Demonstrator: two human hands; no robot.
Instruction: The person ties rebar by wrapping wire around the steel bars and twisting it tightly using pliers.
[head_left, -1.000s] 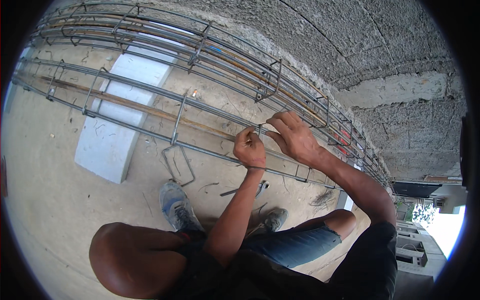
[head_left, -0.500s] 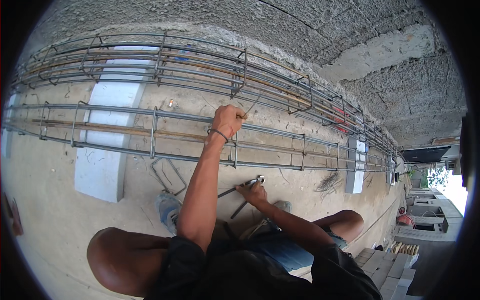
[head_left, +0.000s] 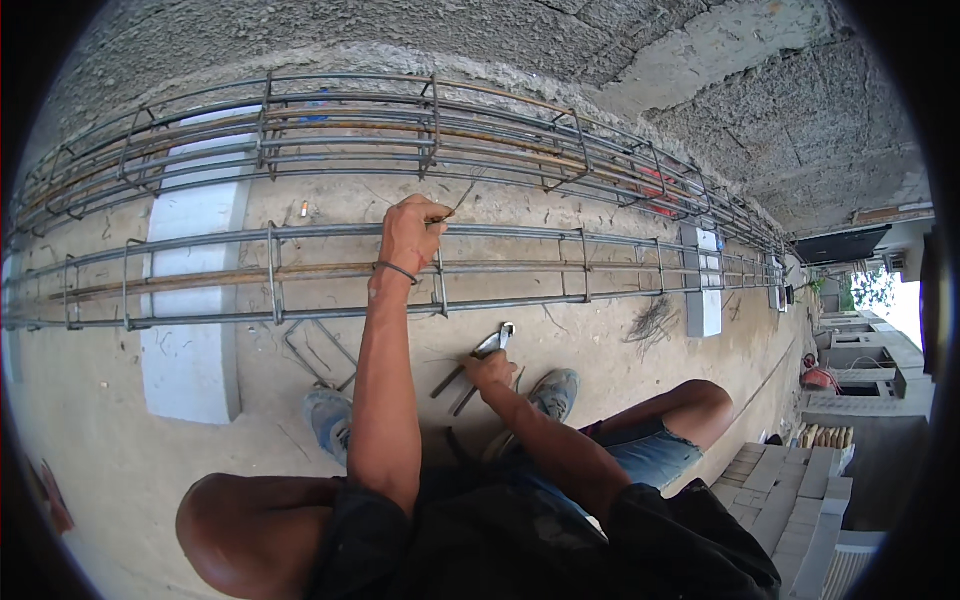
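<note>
My left hand (head_left: 412, 235) is closed at the upper bar of the nearer rebar cage (head_left: 274, 270). Its fingers pinch thin tie wires (head_left: 466, 195), whose loose ends stick up to the right. Lower down, my right hand (head_left: 489, 370) grips metal pincers (head_left: 494, 342) with long dark handles. The pincers' head points up and away from me, below the cage and apart from it. How far the jaws are parted is too small to tell.
A second rebar cage (head_left: 433, 120) runs behind, along the rough wall (head_left: 480, 35). White blocks (head_left: 190, 360) (head_left: 704, 300) support the cages. Bent bars (head_left: 318, 350) lie near my left shoe, and a tangle of wire (head_left: 652, 322) rests on the floor. Grey blocks (head_left: 770, 470) are stacked at right.
The view has shifted, so the cages sit further left. My left hand still pinches the wires by the upper bar. My right hand and the pincers appear slightly further left, with more of the pincers showing.
</note>
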